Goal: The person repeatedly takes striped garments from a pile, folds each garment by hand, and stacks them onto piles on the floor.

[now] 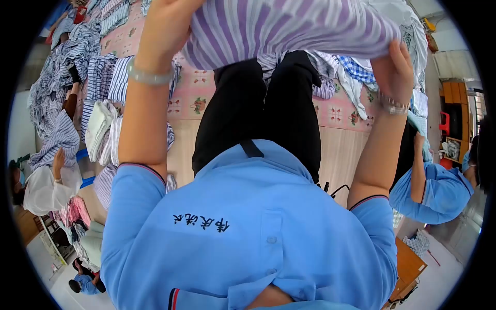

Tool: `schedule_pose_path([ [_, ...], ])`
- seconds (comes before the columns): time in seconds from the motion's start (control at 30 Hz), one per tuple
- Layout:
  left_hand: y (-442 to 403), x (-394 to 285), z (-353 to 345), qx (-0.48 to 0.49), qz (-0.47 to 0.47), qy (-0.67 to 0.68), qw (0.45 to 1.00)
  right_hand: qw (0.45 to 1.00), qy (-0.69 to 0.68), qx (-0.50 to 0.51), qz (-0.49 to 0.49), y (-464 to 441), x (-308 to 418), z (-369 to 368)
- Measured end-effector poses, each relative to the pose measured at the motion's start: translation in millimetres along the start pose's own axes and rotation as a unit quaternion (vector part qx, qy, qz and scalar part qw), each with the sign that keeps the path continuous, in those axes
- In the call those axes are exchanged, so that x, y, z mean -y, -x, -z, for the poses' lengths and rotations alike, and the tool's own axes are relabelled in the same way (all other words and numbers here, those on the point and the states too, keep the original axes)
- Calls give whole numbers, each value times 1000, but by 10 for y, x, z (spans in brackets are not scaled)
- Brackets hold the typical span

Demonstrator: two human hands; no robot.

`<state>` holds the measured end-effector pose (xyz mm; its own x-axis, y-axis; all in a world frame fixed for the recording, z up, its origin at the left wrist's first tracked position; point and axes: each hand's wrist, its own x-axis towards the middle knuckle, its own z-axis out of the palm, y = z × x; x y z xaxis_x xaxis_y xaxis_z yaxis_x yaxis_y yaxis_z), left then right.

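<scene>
A purple-and-white striped cloth (289,28) stretches between my two hands, raised above the table; what kind of garment or linen it is, I cannot make out. My left hand (173,26), below a pale bangle (150,74), grips its left end, with the fingertips partly cut off by the top edge. At the cloth's right end, my right hand (395,67) has its fingers bent over the corner, slightly smeared by motion. Beneath it lie a blue checked cloth (356,70) and white and striped pieces.
The table has a pink patterned cover (194,95). Heaps of striped laundry (46,98) and a folded white stack (99,129) lie to the left. A person in white (49,181) handles striped cloth there; another person in blue (434,191) stands at the right.
</scene>
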<state>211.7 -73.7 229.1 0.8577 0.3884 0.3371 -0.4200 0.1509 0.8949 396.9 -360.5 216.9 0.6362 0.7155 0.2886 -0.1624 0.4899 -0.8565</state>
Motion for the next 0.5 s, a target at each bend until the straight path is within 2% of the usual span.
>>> schedule_pose_path([
  [0.07,322,43,68,16,6,-89,996,995,-40,-72,-59,334,-118,-2],
  [0.13,771,244,-26,-89,98,-80,988,975,39,-133,-173,715,-409,20],
  [0.2,1324,752,346,-5,192,-112,975,936,82,-140,-312,1182,-795,191],
  [0.27,1898,1183,414,-51,351,-122,927,902,77,-139,-400,1545,-1130,224],
  [0.33,2148,1284,380,-55,422,-106,899,885,78,-152,-433,1724,-1242,288],
  [0.37,2169,1289,404,-99,429,-52,897,869,81,-164,-459,1758,-1257,319],
  [0.4,2149,1308,431,-103,430,-51,895,868,81,-162,-463,1757,-1259,364],
  [0.47,1848,1198,392,-86,274,-243,927,894,277,-158,-313,1580,-1222,361],
  [0.5,1693,1184,388,-48,182,-370,910,893,364,-128,-231,1514,-1272,435],
])
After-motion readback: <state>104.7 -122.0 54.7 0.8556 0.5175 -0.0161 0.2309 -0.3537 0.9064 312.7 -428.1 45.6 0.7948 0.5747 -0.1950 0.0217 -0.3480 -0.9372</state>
